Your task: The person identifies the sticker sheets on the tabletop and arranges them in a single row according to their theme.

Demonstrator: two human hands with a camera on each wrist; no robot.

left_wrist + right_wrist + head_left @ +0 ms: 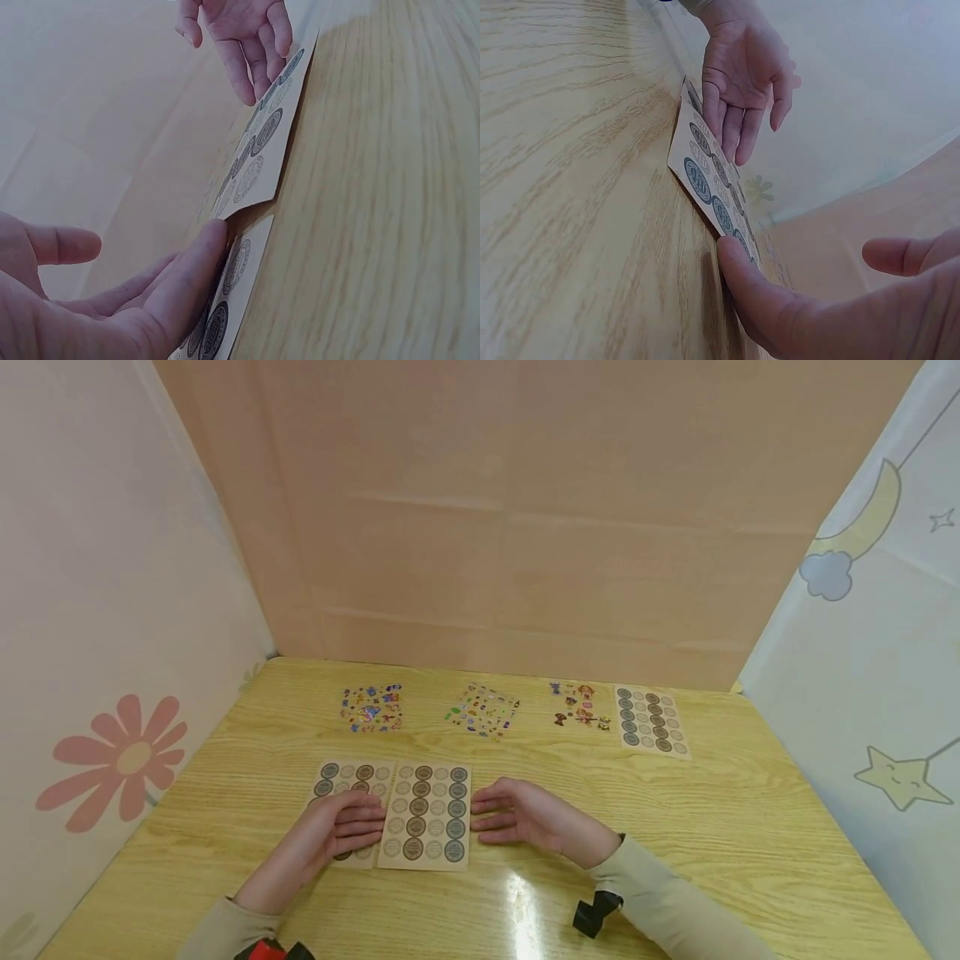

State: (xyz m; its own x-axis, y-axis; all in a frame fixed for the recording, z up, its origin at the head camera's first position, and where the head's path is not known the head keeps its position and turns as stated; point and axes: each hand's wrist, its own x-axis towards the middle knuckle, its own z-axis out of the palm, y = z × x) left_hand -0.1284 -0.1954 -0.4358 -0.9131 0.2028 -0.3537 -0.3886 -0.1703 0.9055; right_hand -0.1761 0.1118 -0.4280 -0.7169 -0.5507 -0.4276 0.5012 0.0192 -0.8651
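Observation:
Two sticker sheets with round seals lie side by side on the wooden table. My left hand (343, 827) rests over the left sheet (380, 770), its fingertips at the left edge of the right sheet (424, 817) and covering part of the left one. At the right sheet's other edge, my right hand (517, 814) lies on its side with fingertips at that edge. In the right wrist view the right sheet (682, 146) sits between both hands, and the fingers of each look fairly straight. The left wrist view shows a narrow gap between the sheets.
Along the back lie a clear sheet of blue and pink stickers (371, 708), one of small colourful stickers (485, 712), character stickers (585, 717) and another seal sheet (652, 722). A beige cloth backdrop (495, 527) stands behind, with patterned cloths at both sides.

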